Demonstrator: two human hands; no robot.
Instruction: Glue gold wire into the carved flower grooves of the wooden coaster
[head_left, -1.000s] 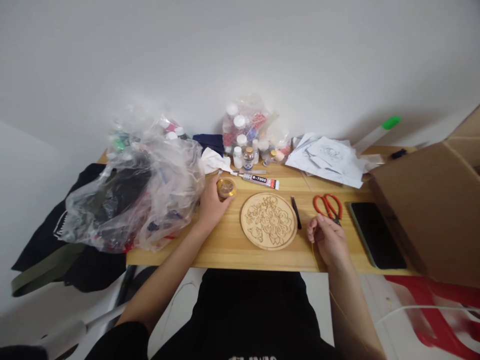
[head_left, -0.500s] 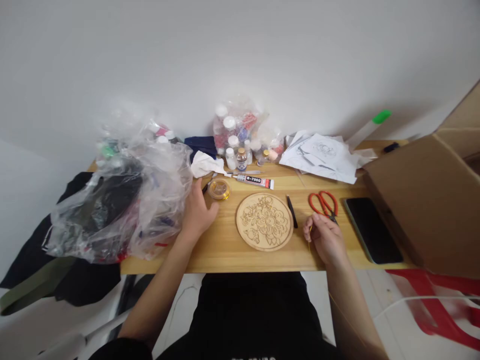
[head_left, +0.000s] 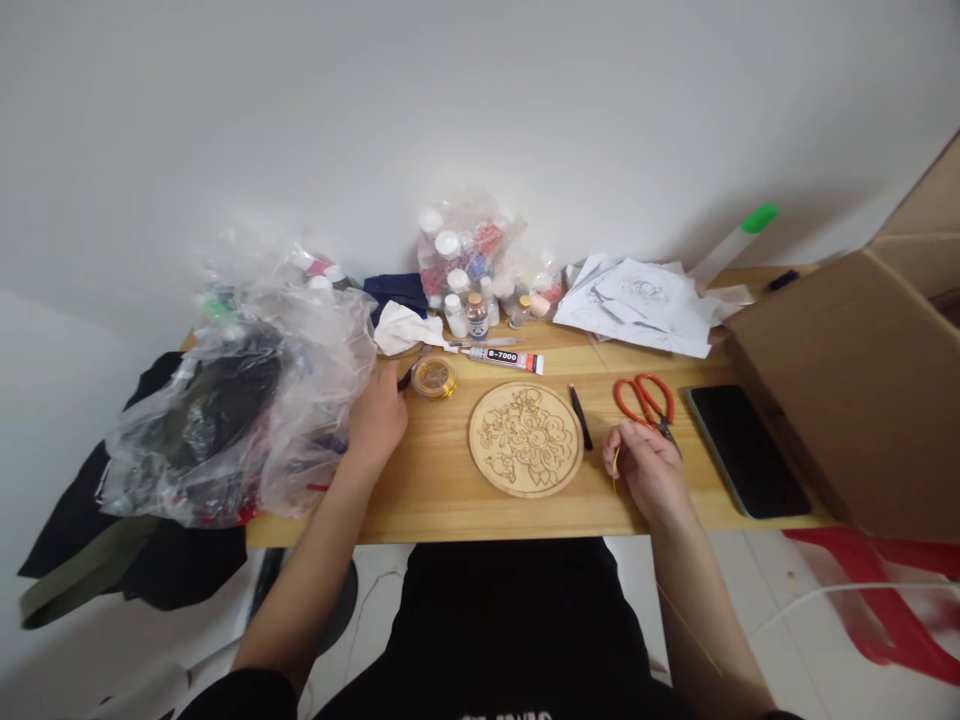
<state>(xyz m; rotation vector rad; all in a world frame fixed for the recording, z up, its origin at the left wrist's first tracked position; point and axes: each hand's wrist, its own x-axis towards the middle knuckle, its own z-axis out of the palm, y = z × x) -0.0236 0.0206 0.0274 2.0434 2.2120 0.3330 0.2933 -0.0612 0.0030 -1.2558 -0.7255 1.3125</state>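
My right hand [head_left: 649, 468] pinches a thin gold wire [head_left: 616, 465] between thumb and fingers, right of the round wooden board [head_left: 525, 440] with its engraved flower pattern. A loose length of the wire trails over my forearm. My left hand [head_left: 377, 418] has its fingers drawn together around a slim dark-handled tool [head_left: 406, 380]; its kind is mostly hidden. Just right of it lies a clear spool of gold wire [head_left: 434, 378]. Black tweezers [head_left: 580, 417] rest along the board's right edge. Red-handled snips [head_left: 645, 402] lie beyond my right hand.
A B-7000 glue tube [head_left: 504, 358], white tissue [head_left: 407, 328] and small bottles [head_left: 477, 316] stand behind the board. Plastic bags [head_left: 300, 380] crowd the left. Printed papers [head_left: 637, 305], a phone [head_left: 746, 450] and a cardboard box [head_left: 847, 390] take up the right.
My left hand has drawn back slightly left, and its thumb has closed in toward the fingers by the dark-handled tool. My right hand still pinches the wire. The view has shifted slightly.
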